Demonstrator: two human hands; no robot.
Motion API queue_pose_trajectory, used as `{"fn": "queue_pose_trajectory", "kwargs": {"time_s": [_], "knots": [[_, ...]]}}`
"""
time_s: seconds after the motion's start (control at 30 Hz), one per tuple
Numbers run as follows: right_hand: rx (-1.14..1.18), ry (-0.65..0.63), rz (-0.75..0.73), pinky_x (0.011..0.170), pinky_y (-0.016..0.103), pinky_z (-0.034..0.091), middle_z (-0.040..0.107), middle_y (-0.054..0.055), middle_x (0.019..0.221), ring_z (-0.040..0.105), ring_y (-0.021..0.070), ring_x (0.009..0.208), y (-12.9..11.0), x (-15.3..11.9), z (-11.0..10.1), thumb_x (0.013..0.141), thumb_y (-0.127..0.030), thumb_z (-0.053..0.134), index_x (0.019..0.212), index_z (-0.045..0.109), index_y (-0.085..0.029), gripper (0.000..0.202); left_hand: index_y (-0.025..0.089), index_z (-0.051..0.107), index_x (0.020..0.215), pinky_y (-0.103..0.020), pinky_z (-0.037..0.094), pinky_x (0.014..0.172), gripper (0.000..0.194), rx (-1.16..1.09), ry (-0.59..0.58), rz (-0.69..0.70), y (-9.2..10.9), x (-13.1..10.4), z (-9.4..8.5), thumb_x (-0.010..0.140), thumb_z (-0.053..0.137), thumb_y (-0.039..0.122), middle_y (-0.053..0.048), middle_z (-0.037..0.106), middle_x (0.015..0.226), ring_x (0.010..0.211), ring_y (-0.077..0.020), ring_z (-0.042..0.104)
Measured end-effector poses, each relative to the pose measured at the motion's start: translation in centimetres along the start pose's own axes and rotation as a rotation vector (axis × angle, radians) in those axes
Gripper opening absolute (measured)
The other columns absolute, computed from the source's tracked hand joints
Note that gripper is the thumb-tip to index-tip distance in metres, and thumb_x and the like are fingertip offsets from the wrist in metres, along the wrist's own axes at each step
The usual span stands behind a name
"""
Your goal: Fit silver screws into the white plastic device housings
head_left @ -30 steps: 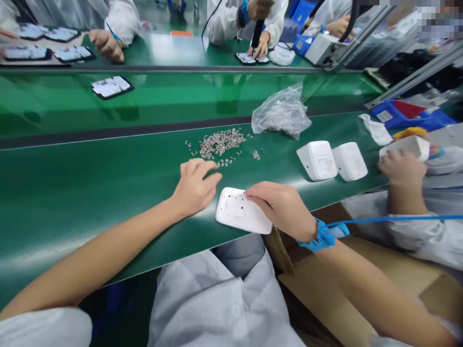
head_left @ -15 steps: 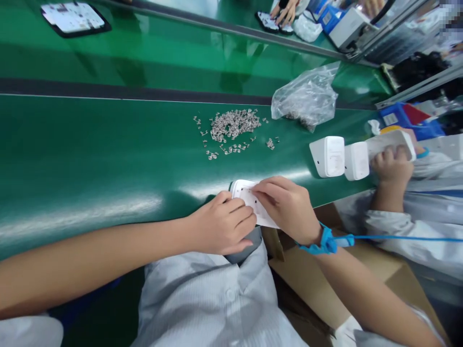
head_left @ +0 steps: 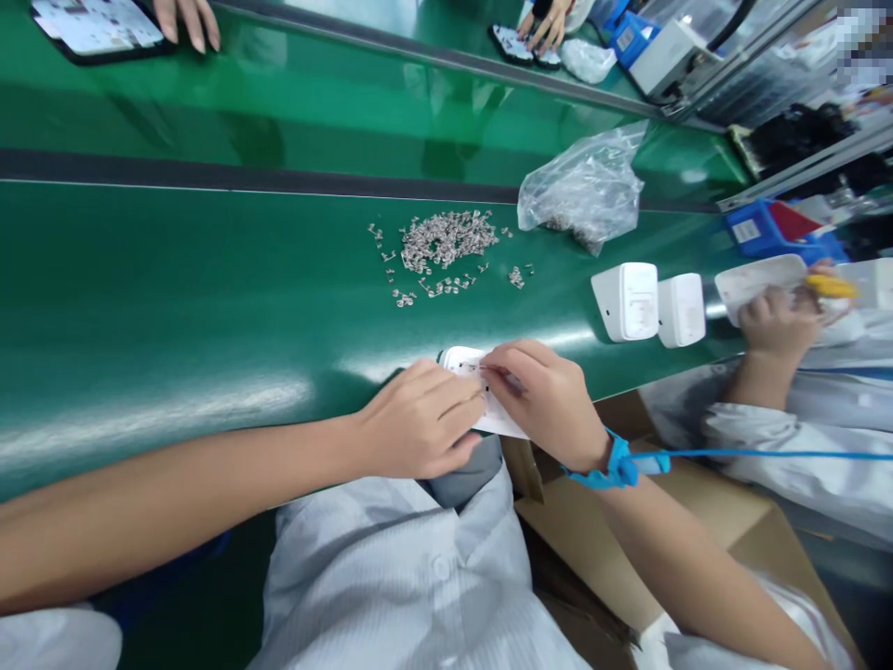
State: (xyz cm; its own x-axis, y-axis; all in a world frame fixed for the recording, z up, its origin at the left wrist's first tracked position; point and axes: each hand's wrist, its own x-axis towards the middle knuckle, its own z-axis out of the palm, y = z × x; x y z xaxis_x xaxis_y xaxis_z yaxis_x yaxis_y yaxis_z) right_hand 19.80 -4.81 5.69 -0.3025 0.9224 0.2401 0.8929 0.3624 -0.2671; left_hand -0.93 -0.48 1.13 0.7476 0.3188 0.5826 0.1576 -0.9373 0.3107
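White cover (head_left: 499, 416) lies partly hidden by left hand (head_left: 422, 419) and right hand (head_left: 551, 400), whose grips I cannot tell; beyond: metal parts (head_left: 447, 240), bag (head_left: 587, 186) holding small pieces.

The left hand (head_left: 422, 419) is held palm-down just beside the pinch into which the right hand (head_left: 548, 400) is drawn.
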Motion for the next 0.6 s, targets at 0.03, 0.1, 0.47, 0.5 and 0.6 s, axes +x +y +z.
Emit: {"fn": "queue_pose_trajectory", "kwargs": {"time_s": [0.03, 0.1, 0.47, 0.5, 0.6], "knots": [[0.014, 0.01, 0.002, 0.075, 0.033, 0.052, 0.068, 0.007, 0.092, 0.064, 0.0226, 0.086, 0.0, -0.1, -0.1, 0.095, -0.01, 0.051, 0.094, 0.064, -0.02, 0.016, 0.016, 0.066, 0.104, -0.04, 0.038, 0.08, 0.023, 0.041, 0.037, -0.039, -0.2, 0.2, -0.2, 0.096, 0.051, 0.031, -0.008, 0.071, 0.11, 0.098, -0.0233, 0.061], [0.028, 0.043, 0.013, 0.074, 0.033, 0.052, 0.067, 0.007, 0.093, 0.063, 0.0215, 0.085, 0.1, -0.2, -0.1, 0.093, -0.009, 0.051, 0.092, 0.065, -0.021, 0.018, 0.018, 0.066, 0.103, -0.043, 0.035, 0.082, 0.019, 0.132, 0.06, -0.117, -0.7, 0.5, -0.4, 0.096, 0.052, 0.029, -0.008, 0.071, 0.111, 0.106, -0.0255, 0.059], [0.134, 0.112, -0.037, 0.073, 0.033, 0.055, 0.066, 0.008, 0.094, 0.064, 0.0205, 0.084, 0.7, -0.6, 0.1, 0.094, -0.012, 0.056, 0.089, 0.072, -0.019, 0.018, 0.02, 0.067, 0.11, -0.043, 0.026, 0.073, 0.021, 0.302, -0.051, -0.031, -1.2, 0.9, -0.1, 0.1, 0.051, 0.03, -0.002, 0.071, 0.116, 0.112, -0.0236, 0.056], [0.142, 0.113, -0.039, 0.073, 0.034, 0.055, 0.066, 0.008, 0.095, 0.064, 0.0206, 0.085, 0.7, -0.7, 0.1, 0.095, -0.012, 0.056, 0.09, 0.072, -0.02, 0.019, 0.02, 0.067, 0.111, -0.043, 0.026, 0.073, 0.022, 0.302, -0.06, -0.034, -1.2, 0.9, -0.1, 0.1, 0.05, 0.029, -0.002, 0.071, 0.117, 0.113, -0.0235, 0.056], [0.15, 0.111, -0.032, 0.072, 0.034, 0.055, 0.067, 0.007, 0.095, 0.063, 0.0208, 0.086, 0.7, -0.9, 0.1, 0.096, -0.012, 0.054, 0.092, 0.073, -0.021, 0.022, 0.02, 0.066, 0.114, -0.044, 0.025, 0.073, 0.023, 0.295, -0.071, -0.043, -1.2, 0.9, -0.1, 0.101, 0.048, 0.028, -0.001, 0.071, 0.118, 0.112, -0.0226, 0.057]]}}
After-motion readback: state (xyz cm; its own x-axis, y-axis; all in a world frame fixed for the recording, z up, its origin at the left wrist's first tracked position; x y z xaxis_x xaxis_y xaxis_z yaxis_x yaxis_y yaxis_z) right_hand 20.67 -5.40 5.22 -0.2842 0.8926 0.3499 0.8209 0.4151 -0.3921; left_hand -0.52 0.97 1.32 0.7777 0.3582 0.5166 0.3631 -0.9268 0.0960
